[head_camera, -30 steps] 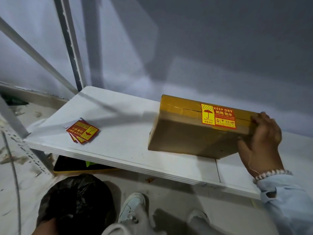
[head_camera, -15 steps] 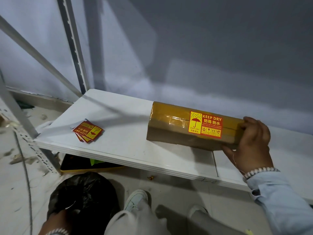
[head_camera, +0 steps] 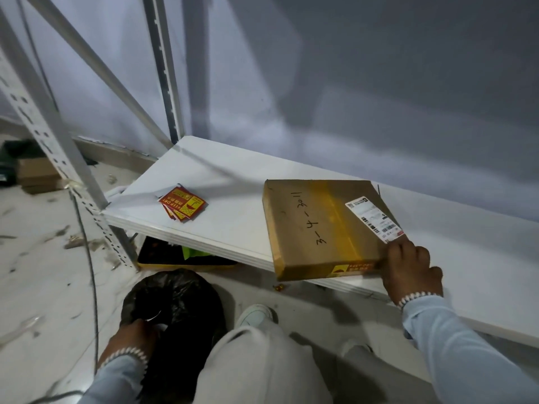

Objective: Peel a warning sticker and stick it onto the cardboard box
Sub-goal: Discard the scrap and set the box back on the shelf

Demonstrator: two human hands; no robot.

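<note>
The cardboard box [head_camera: 320,225] lies flat on the white shelf [head_camera: 227,182], its near end overhanging the front edge. A red and yellow warning sticker [head_camera: 353,269] is stuck on its near side face, and a white shipping label [head_camera: 374,218] is on top. My right hand [head_camera: 408,266] grips the box's near right corner. A small stack of warning stickers [head_camera: 184,206] lies on the shelf to the left. My left hand [head_camera: 132,335] is low at the black bag [head_camera: 175,304], fingers curled at its rim; whether it holds anything is unclear.
Perforated metal uprights [head_camera: 52,158] and diagonal braces stand at the left. A dark tray [head_camera: 186,259] lies under the shelf. My knees and a white shoe [head_camera: 256,314] are below the shelf edge. A cable [head_camera: 87,258] runs down across the littered floor.
My right hand has tipped the box down flat, so its broad face is up and the stickered side faces me. My left hand has come further into view at the black bag.
</note>
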